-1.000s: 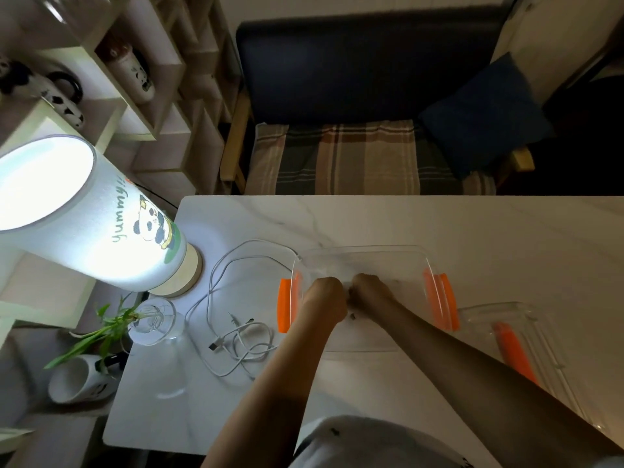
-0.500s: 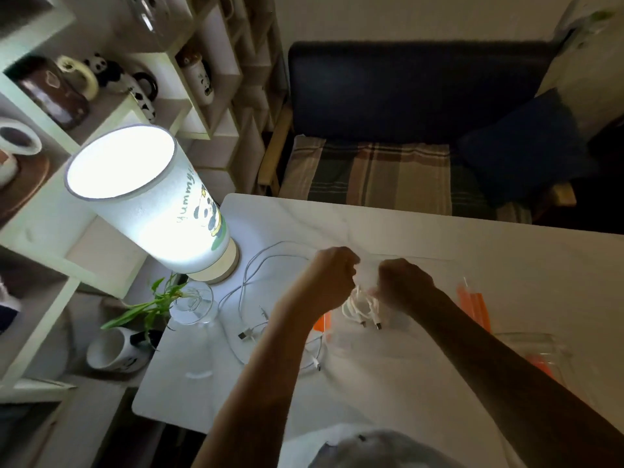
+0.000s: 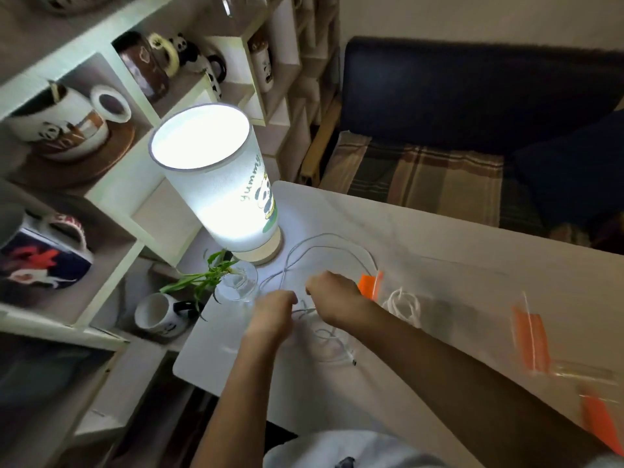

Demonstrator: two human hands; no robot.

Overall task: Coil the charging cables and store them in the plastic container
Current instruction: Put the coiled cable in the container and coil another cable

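Both hands have left the plastic container, where one coiled cable now lies at frame centre-right, and moved left to the loose cable on the table below the lamp. Left hand and right hand are curled, apparently pinching a strand between them; blur hides the fingertips. Best coiled in even loops, plug ends gathered last.

coiled cable in container; loose cable left, by lamp.
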